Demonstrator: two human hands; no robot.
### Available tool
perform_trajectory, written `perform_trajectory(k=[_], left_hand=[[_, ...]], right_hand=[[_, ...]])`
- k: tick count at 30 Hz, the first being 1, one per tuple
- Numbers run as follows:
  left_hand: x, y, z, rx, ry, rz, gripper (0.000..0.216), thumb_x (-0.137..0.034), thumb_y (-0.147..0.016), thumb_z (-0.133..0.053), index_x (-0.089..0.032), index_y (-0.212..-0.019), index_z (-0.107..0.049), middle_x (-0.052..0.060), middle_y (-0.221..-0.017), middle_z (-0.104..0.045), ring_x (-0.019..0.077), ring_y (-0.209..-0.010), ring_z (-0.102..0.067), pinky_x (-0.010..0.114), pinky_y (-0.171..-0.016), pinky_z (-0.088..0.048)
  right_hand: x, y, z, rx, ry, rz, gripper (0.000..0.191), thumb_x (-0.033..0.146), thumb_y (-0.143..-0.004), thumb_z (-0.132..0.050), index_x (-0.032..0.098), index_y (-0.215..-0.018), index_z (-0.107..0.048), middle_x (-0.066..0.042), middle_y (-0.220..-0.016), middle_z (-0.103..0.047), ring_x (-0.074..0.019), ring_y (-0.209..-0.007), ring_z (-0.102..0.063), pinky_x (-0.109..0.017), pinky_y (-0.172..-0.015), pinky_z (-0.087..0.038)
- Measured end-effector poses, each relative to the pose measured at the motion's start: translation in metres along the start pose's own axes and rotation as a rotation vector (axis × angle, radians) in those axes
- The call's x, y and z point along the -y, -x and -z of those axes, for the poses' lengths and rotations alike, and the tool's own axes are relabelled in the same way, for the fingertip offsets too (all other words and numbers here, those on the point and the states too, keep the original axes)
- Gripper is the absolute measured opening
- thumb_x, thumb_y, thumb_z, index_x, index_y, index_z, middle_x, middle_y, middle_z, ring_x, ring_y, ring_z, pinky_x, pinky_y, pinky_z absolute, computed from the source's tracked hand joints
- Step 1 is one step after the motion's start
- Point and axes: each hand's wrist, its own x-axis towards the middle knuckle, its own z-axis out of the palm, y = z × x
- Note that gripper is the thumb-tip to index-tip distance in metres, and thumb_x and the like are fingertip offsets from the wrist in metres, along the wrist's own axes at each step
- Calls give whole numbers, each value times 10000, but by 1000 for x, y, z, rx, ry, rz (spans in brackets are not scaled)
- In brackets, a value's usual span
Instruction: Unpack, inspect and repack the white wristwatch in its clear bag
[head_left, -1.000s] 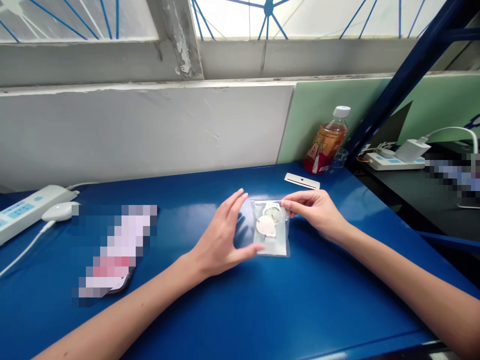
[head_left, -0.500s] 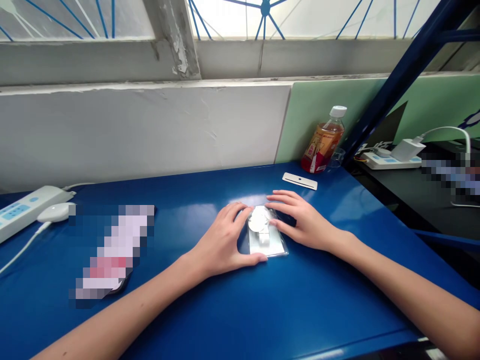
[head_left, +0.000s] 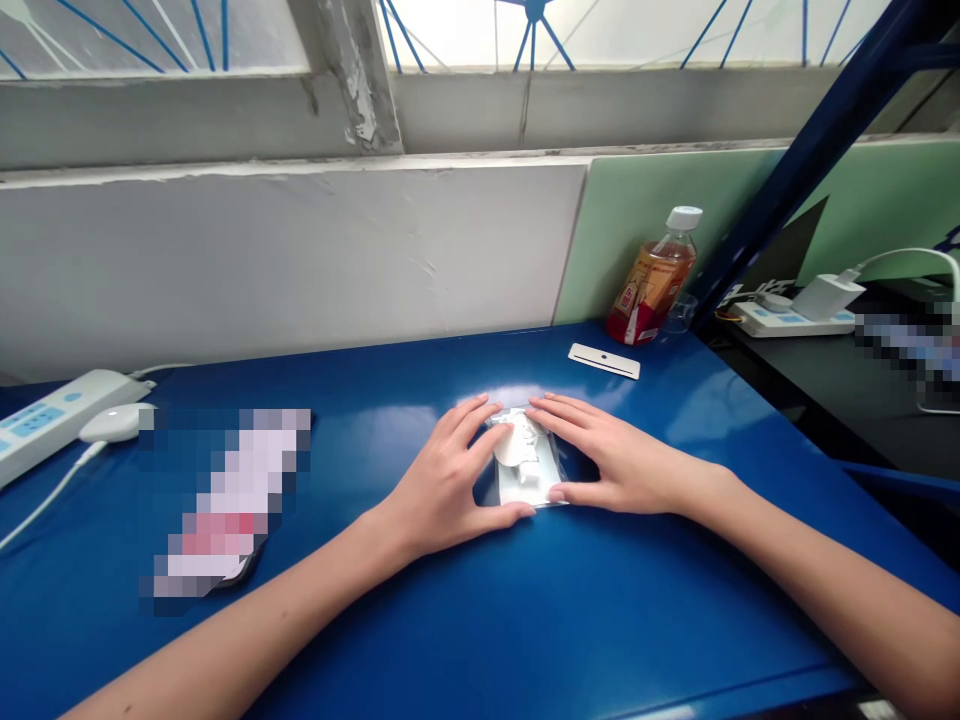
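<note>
A small clear plastic packet lies flat on the blue table, with a round white piece and a white strap-like part showing in it. My left hand rests along its left side, fingers spread, the index fingertip on the white piece and the thumb by the near edge. From the right, my right hand lies over the packet's far corner with its fingers stretched out; its thumb touches the near right corner. Neither hand is closed round the packet.
A blurred-out phone lies at the left, near a white power strip with a white charger. At the back right are a drink bottle and a flat white strip. A blue metal post rises behind them.
My right hand has shifted, its thumb dropping to the packet's near right corner and its fingers reaching over the top. The white piece looks tilted or creased now. My left index finger has moved onto it.
</note>
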Motion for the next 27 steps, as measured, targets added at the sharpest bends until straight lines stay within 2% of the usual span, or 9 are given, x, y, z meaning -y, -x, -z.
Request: perform_trajectory(k=[9, 11, 14, 16, 18, 22, 27], left_hand=[[0, -1, 0, -31, 46, 26, 443, -531, -752, -763, -204, -959, -548, 190, -1366, -545, 388, -1389, -389, 580, -1081, -401], [0, -1, 0, -34, 46, 28, 430, -525, -751, -763, -201, -929, -544, 195, -1361, -549, 392, -1389, -387, 573, -1089, -393], [0, -1, 0, -29, 40, 27, 573, -525, -750, -767, -157, -1127, -543, 226, -1397, -519, 387, -1394, -386, 560, -1110, -377], [1, -1, -1, 2, 23, 31, 769, -541, -769, -749, -124, -1340, -446, 239, -1458, -463, 380, -1416, -361, 562, -1132, -351], [1, -2, -1, 46, 4, 54, 896, -572, -789, -718, -124, -1463, -332, 235, -1515, -400, 374, -1441, -324, 566, -1151, -320], [1, -2, -1, 110, -8, 108, 952, -622, -792, -683, -137, -1513, -295, 216, -1561, -339, 375, -1455, -296, 563, -1170, -289], [1, -2, -1, 117, -27, 127, 943, -648, -770, -685, -119, -1484, -368, 220, -1520, -411, 394, -1433, -335, 583, -1162, -288]], right_hand=[[2, 0, 0, -30, 3, 19, 832, 536, -862, -646, 193, -1545, -318, -186, -1558, -375, -373, -1438, -343, -566, -1119, -381], [2, 0, 0, -27, 5, 12, 830, 536, -864, -642, 191, -1545, -316, -187, -1559, -375, -370, -1441, -338, -563, -1123, -378], [3, 0, 1, -12, 16, 2, 828, 545, -873, -625, 172, -1544, -314, -194, -1559, -372, -361, -1449, -325, -558, -1131, -368], [3, -1, 1, 2, 27, 1, 829, 552, -880, -611, 151, -1541, -314, -200, -1565, -358, -355, -1456, -313, -551, -1139, -359], [4, -1, 1, 7, 31, 1, 849, 563, -876, -610, 142, -1545, -301, -205, -1573, -338, -352, -1460, -305, -544, -1145, -354], [2, 0, -1, -4, 16, -7, 932, 582, -855, -627, 128, -1566, -232, -223, -1585, -298, -365, -1459, -301, -547, -1147, -350], [-3, 1, -3, -21, 17, -3, 962, 616, -826, -644, 166, -1571, -234, -189, -1589, -311, -373, -1471, -266, -564, -1155, -328]])
